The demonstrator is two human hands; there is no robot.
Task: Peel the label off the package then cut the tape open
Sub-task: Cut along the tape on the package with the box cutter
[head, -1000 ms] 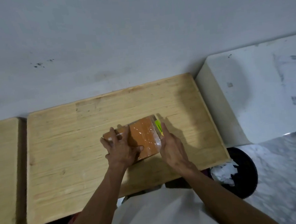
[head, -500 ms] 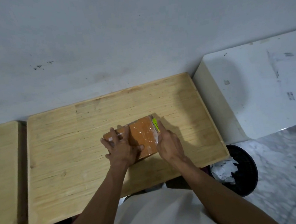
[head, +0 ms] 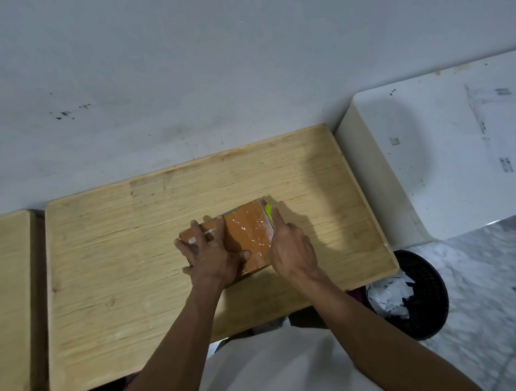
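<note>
Pale grey wall filled the top of the view; below it sat the light wooden tabletop, a second wooden slab just beside it at 9 o'clock, a white cabinet-like block at 2 o'clock, and a black mesh bin holding crumpled white paper at 4 o'clock, tucked under the table's near right corner. The small brown cardboard package wrapped in glossy clear tape lay flat near the middle of the tabletop, slightly toward 3 o'clock. Left hand was pressed palm-down over the package's 9 o'clock half, fingers spread, thumb on the top face: pinning it, not gripping. Right hand was closed around a small cutter with a neon yellow-green tip, forefinger extended along it, tip at the package's 3 o'clock edge; whether a blade was touching the tape could not be told. No label was visible on the exposed top, so I'd judge the peel step done and the tape cut in hand, early, as no open seam showed. Next move would call for drawing the tip along the taped edge with shallow, steady pressure, the left hand holding the box square and its thumb kept clear of the cut line. Slick tape looked likely to let the tip skate.
</note>
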